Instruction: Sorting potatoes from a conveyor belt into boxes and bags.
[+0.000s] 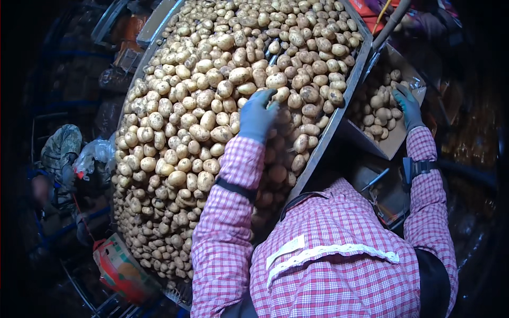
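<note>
A large heap of potatoes [199, 132] fills a metal-edged sorting table [345, 104] before me. My left hand [257, 115], in a grey-green glove, reaches over the heap at its middle, fingers bent down beside a potato; whether it grips one is unclear. At the right, my right hand [408, 104], gloved alike, rests at the potatoes inside an open cardboard box [391, 148] lined with clear plastic. Its fingertips touch the potatoes there, and what lies under its palm is hidden.
A person in camouflage clothing [61, 149] is at the left, near a clear plastic bag [95, 155]. A printed carton [123, 268] stands by the table's lower left edge. A metal pole [391, 24] rises at the upper right corner, near another person's clothing [427, 24].
</note>
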A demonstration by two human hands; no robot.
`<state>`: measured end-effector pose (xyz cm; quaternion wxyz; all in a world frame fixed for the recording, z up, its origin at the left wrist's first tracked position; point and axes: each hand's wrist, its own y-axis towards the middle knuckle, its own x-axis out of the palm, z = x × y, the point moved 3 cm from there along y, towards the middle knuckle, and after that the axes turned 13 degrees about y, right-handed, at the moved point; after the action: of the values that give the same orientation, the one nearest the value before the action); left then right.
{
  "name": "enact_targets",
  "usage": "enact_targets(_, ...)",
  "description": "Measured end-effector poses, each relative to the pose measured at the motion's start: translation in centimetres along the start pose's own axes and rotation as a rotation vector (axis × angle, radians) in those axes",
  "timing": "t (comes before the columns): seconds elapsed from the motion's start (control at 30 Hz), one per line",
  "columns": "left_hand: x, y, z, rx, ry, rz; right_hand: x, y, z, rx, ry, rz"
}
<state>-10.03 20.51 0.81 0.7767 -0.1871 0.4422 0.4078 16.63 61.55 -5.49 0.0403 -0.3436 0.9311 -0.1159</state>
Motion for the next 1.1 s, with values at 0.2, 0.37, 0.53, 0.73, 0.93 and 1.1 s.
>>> enact_targets(0.2,3.6,3.3,2.4,-0.106,0.445,-0.221,18.8,-0.4,-8.5,0.081,0.116,-0.423)
enact_targets(0.37,0.6,1.1,1.3,-0.39,-0.624,-0.286,30.8,1.2,-8.5,-0.082,-0.138,-0.718)
enact_targets(0.53,-5.1,-6.3,-0.1,-0.625,-1.623,-0.233,42.5,0.6,-6.8,-0.393,-0.518,-0.934)
enact_targets(0.73,-6.5,-10.0,-2.8,-0.664,-1.554,0.072,45.7,-0.1,-4.4,0.13,-0.052,-1.157)
enact_targets(0.93,-7.8,-11.5,-4.7,-0.682,-1.617,0.109,41.4,-6.0,-4.3,0.973,0.434,-0.936)
enact_targets(1.1,-8.2,-10.2,-2.1,-0.76,-1.454,0.16,37.2,-8.9,-3.1,1.032,0.713,-1.012)
